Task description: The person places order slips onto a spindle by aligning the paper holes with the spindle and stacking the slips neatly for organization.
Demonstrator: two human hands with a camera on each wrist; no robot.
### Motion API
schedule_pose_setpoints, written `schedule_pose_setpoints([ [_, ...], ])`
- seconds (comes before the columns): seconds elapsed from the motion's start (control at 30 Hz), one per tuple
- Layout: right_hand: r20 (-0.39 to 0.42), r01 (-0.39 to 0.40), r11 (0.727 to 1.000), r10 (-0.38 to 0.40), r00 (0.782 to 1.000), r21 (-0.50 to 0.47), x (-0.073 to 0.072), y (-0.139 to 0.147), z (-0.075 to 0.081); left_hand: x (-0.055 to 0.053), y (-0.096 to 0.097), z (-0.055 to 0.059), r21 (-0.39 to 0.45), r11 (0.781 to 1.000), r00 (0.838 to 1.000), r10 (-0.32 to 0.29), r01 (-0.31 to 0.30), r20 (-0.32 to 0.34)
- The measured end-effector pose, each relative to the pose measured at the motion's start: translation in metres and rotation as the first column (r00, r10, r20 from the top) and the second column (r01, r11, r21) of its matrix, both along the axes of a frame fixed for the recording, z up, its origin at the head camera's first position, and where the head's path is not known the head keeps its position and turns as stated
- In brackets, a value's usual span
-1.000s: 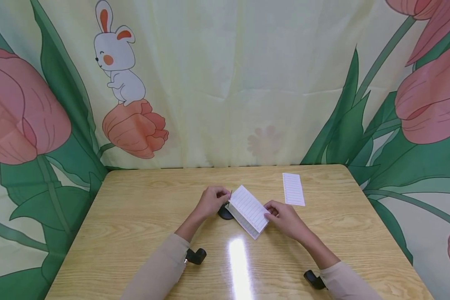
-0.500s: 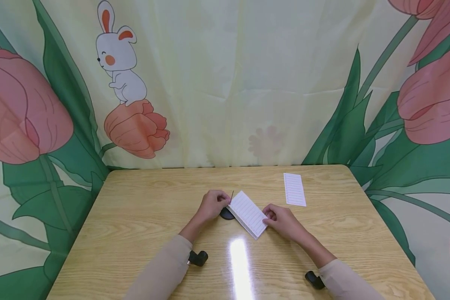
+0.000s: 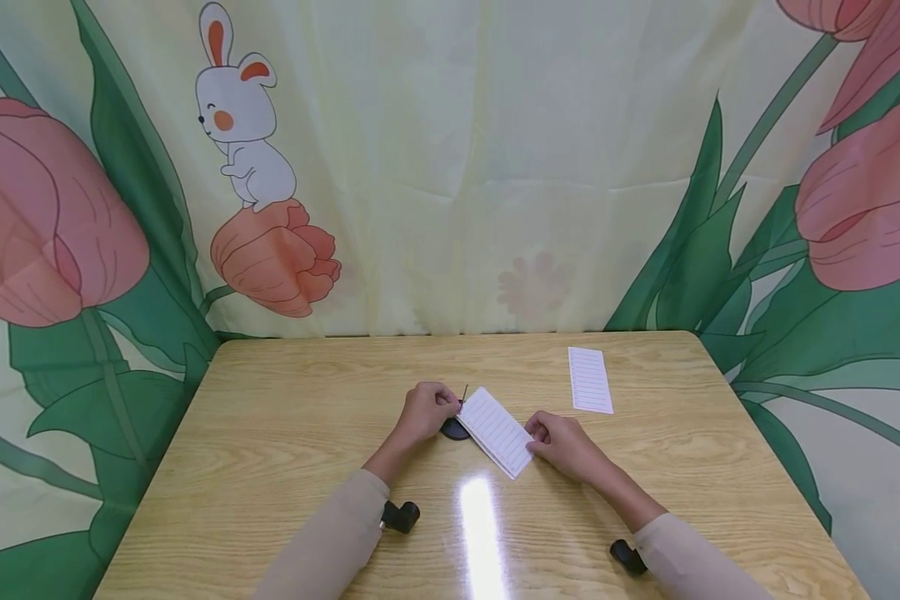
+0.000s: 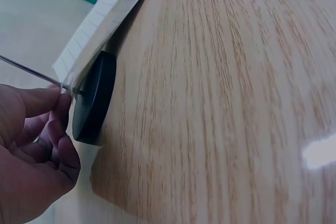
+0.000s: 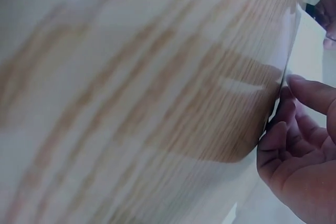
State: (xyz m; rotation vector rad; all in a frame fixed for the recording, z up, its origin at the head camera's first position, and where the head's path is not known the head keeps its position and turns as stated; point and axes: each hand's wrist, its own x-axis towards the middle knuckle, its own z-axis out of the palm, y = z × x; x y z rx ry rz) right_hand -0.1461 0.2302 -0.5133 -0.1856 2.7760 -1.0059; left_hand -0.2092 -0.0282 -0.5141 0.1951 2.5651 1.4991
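Note:
A black round-based paper spike (image 3: 454, 429) stands near the middle of the table, its thin metal rod (image 4: 32, 73) sticking up. Lined white paper slips (image 3: 497, 433) lie slantwise, with one end at the rod, close above the base (image 4: 96, 98). My left hand (image 3: 424, 412) pinches that end beside the rod with thumb and forefinger. At the opposite end, my right hand (image 3: 565, 443) pinches the slips' edge between thumb and fingers. In the right wrist view, the right hand (image 5: 302, 148) is low beside the wooden surface.
Another lined slip (image 3: 590, 380) lies flat at the back right of the wooden table (image 3: 307, 417). A curtain (image 3: 420, 167) printed with tulips and a rabbit hangs behind the table. Small black wrist cameras (image 3: 402, 517) sit by the sleeves.
The upper slip has come down along the rod, and the gap below it has closed. Both hands have moved slightly lower with it, still pinching the paper.

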Motion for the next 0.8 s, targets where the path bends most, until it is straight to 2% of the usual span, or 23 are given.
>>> schedule_pose_setpoints([
  [0.17,0.000,0.012,1.000,-0.012,1.000,0.025,-0.001,-0.001,-0.001,-0.001,0.001,-0.004,-0.025,1.000,1.000,0.018,-0.017,0.025],
  [0.37,-0.004,0.002,0.998,-0.002,1.000,0.067,-0.002,-0.002,0.002,-0.002,0.000,-0.008,-0.027,1.000,1.000,0.014,-0.014,0.013],
  [0.63,-0.034,-0.010,0.998,0.012,0.999,0.060,-0.001,0.003,0.006,0.000,-0.003,-0.005,-0.052,0.999,1.000,-0.015,0.014,-0.006],
  [0.8,-0.083,0.034,0.999,-0.032,0.996,0.028,-0.001,0.018,0.008,0.002,-0.008,-0.002,-0.090,0.995,0.999,-0.038,0.035,-0.025],
])
